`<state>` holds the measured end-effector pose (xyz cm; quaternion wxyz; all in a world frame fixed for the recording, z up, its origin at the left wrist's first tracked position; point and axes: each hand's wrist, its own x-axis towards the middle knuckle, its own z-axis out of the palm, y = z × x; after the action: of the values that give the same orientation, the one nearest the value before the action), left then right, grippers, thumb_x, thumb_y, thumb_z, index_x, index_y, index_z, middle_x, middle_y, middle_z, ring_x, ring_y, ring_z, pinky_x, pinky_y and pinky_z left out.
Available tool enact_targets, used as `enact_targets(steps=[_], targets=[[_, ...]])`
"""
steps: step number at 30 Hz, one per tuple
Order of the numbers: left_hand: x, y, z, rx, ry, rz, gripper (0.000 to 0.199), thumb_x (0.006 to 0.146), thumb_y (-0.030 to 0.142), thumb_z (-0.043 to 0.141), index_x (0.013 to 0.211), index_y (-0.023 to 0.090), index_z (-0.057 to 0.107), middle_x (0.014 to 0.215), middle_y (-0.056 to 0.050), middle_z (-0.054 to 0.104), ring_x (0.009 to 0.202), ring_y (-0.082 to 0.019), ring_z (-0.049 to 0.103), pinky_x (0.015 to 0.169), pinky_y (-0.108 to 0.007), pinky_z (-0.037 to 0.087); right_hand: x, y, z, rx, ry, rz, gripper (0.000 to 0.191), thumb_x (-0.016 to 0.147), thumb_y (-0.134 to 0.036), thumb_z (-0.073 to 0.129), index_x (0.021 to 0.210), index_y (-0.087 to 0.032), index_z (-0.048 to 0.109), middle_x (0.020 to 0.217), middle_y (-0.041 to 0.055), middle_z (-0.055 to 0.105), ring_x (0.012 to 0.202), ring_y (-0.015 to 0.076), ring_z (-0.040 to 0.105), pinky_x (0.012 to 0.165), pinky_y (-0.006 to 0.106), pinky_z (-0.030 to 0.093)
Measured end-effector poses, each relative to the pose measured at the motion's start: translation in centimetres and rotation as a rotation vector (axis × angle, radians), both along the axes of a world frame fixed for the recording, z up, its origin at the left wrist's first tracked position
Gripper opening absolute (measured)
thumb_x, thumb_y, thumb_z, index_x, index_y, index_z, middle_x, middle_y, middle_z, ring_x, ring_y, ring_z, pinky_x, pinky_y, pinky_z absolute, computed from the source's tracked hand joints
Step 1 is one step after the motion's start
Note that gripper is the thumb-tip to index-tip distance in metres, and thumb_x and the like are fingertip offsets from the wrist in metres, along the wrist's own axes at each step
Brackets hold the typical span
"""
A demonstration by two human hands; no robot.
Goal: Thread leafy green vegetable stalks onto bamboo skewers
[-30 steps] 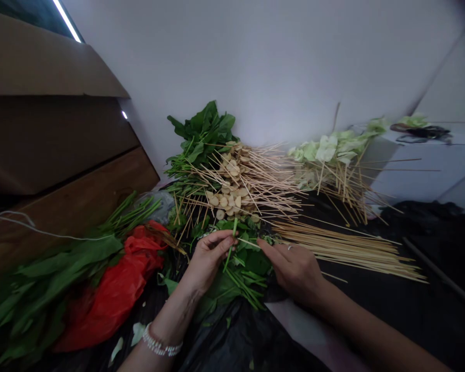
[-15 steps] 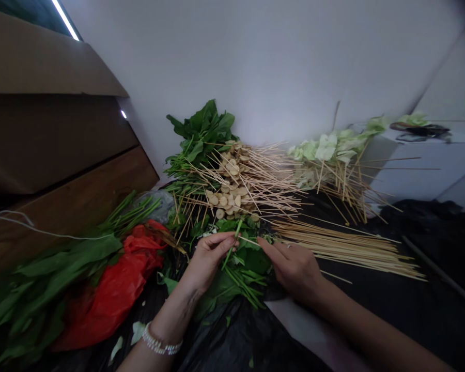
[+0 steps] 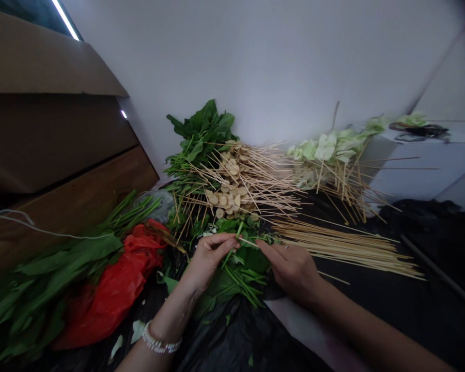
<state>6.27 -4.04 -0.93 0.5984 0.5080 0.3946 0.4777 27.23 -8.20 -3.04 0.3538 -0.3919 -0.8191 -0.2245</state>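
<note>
My left hand point(image 3: 213, 253) pinches a green leafy-vegetable stem point(image 3: 239, 230) between thumb and forefinger. In my right hand point(image 3: 292, 263), a thin wooden skewer point(image 3: 249, 242) points left, its tip meeting the stem at my left fingertips; whether it has pierced the stem I cannot tell. Below both hands lies a bunch of cut greens point(image 3: 244, 281), stems toward me. Just beyond them are skewered pale slices point(image 3: 228, 199), piled with their sticks fanning out both ways. Loose bare skewers point(image 3: 352, 248) lie in a spread to the right of my right hand.
Large greens point(image 3: 58, 274) and a red plastic bag point(image 3: 112, 294) are at the left. Skewered cabbage pieces point(image 3: 327, 147) lean by the wall at the back right. More leafy greens point(image 3: 205, 126) stand at the back. Black plastic point(image 3: 248, 341) covers the surface; a cardboard box point(image 3: 50, 139) is at the left.
My right hand has shifted very slightly left with the skewer. My left hand keeps its pinch on the stem, nearly still.
</note>
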Motion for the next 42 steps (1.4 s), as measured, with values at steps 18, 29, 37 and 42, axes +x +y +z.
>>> enact_targets(steps=[18, 29, 37, 42], targets=[[0.8, -0.8, 0.0, 0.058, 0.128, -0.198, 0.018, 0.073, 0.035, 0.078, 0.073, 0.017, 0.079, 0.073, -0.003, 0.070, 0.070, -0.013, 0.059, 0.069, -0.022, 0.045, -0.7, -0.2, -0.8, -0.046, 0.020, 0.043, 0.028, 0.098, -0.013, 0.036, 0.108, -0.010, 0.063, 0.068, 0.0016, 0.065, 0.053, 0.0138, 0.052, 0.055, 0.031, 0.029], [-1.2, 0.5, 0.3, 0.125, 0.139, 0.056, 0.030, 0.081, 0.046, 0.068, 0.090, 0.019, 0.078, 0.084, -0.006, 0.071, 0.073, -0.015, 0.059, 0.068, -0.025, 0.045, 0.3, 0.6, -0.1, -0.100, 0.154, -0.026, 0.028, 0.098, -0.013, 0.036, 0.096, -0.014, 0.064, 0.071, 0.0025, 0.068, 0.056, 0.0128, 0.059, 0.057, 0.026, 0.037], [-2.9, 0.7, 1.5, 0.477, 0.750, -0.292, 0.012, 0.080, 0.019, 0.066, 0.083, 0.021, 0.077, 0.089, -0.003, 0.063, 0.078, -0.015, 0.057, 0.073, -0.028, 0.044, 1.0, 0.7, 0.4, -0.111, 0.156, -0.090, 0.029, 0.098, -0.014, 0.036, 0.097, -0.014, 0.065, 0.070, 0.0023, 0.068, 0.054, 0.0131, 0.058, 0.055, 0.026, 0.035], [-3.9, 0.8, 1.2, 0.544, 1.059, -0.452, 0.022, 0.079, 0.008, 0.060, 0.078, 0.024, 0.075, 0.084, -0.001, 0.064, 0.088, -0.017, 0.056, 0.082, -0.028, 0.042, 0.9, 0.7, 0.1, -0.109, 0.127, -0.067, 0.028, 0.096, -0.012, 0.037, 0.099, -0.014, 0.065, 0.074, 0.0034, 0.070, 0.057, 0.0133, 0.059, 0.057, 0.026, 0.037]])
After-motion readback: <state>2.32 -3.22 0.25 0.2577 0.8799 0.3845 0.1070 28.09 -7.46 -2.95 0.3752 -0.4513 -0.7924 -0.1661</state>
